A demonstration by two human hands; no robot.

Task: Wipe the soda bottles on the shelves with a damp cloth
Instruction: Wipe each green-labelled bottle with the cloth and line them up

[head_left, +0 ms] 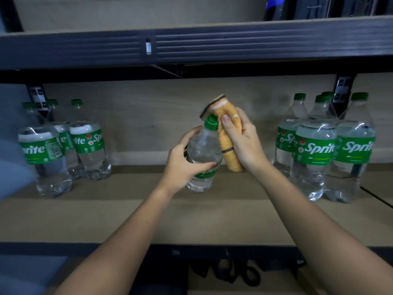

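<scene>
— Brown board, that shelf (127, 220), and it carries everything you're working with: a cluster of Sprite bottles on the left (63, 145), another cluster on the right (323, 150), both well apart from the one you've lifted.

— And the one I've got?

— Your bottle (202, 150) is up off the board, in the gap between the two clusters. It looks full of clear soda, so I'd judge it fairly heavy for its size, with thin plastic walls that give a little under a squeeze. Smooth plastic plus a damp cloth likely means slippery.

— Where should I hold it?

— Where you are now seems sound. Your left hand (182, 162) is wrapped round the middle, thumb across the front just above the green label, fingers curled behind. The label band probably offers a bit more friction than the bare plastic.

— Which way does it point?

— Long axis runs bottom to cap, tilted: the base is down and toward you, the green cap (211, 122) is up, leaning slightly right and away. Not upright, not lying flat.

— And the cloth?

— Your right hand (242, 141) grips the orange cloth (228, 143) bunched lengthwise, soft and limp, hanging along the bottle's right side. Its upper end touches the cap, your thumb pressing it there. My guess is that you're on the cap and neck.
</scene>
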